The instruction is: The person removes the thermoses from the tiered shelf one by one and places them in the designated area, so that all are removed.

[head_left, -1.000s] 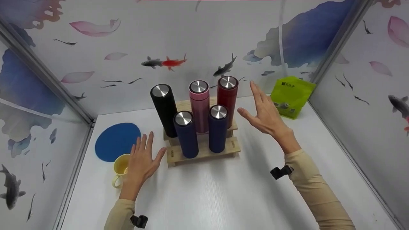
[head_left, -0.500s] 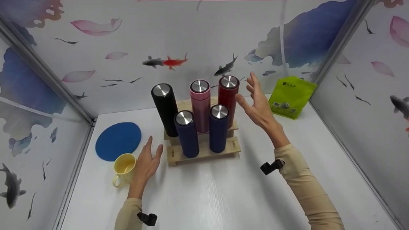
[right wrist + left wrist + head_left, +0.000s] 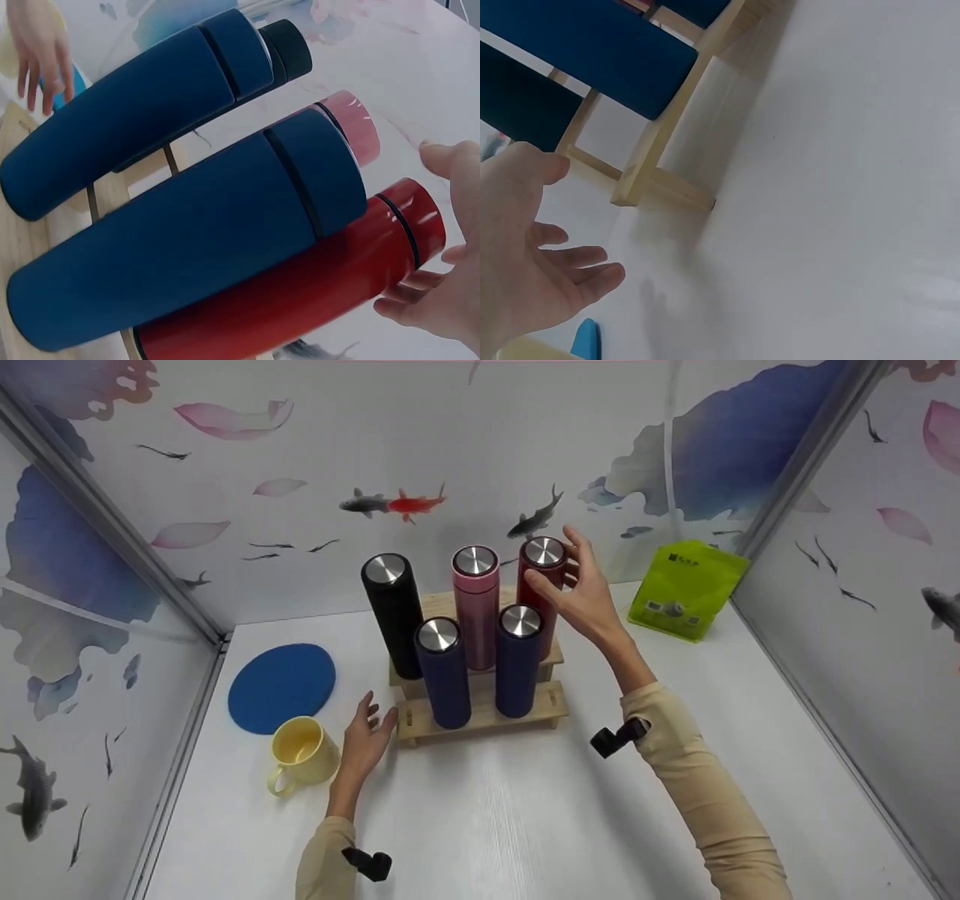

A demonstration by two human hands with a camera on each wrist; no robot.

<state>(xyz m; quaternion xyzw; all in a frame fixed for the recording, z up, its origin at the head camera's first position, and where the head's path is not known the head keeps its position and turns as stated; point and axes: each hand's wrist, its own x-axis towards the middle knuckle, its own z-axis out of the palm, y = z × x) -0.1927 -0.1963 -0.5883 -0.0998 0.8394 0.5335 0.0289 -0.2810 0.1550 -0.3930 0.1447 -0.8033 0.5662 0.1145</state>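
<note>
"Judging from the middle of the wooden rack (image 3: 481,715), where is the red bottle (image 3: 534,598) to be found?"

"At one o'clock, stood upright on the rear step. Its cap is flanked by the thumb and bent fingers (image 3: 407,306) of the right hand (image 3: 589,598), which are held well parted; nothing looks gripped, and whether the bottle is touched cannot be told."

"Why is that side used?"

"Presumably because the bottle is screened by a blue bottle (image 3: 517,675) near its six o'clock and by the pink bottle (image 3: 476,611) at nine, while three o'clock is left free."

"And the left hand (image 3: 367,744)?"

"It is held at eight o'clock, between the yellow mug (image 3: 319,757) and the rack, fingers loosely parted, nothing grasped. Perhaps it is kept near the rack's end so that support can be given."
</note>
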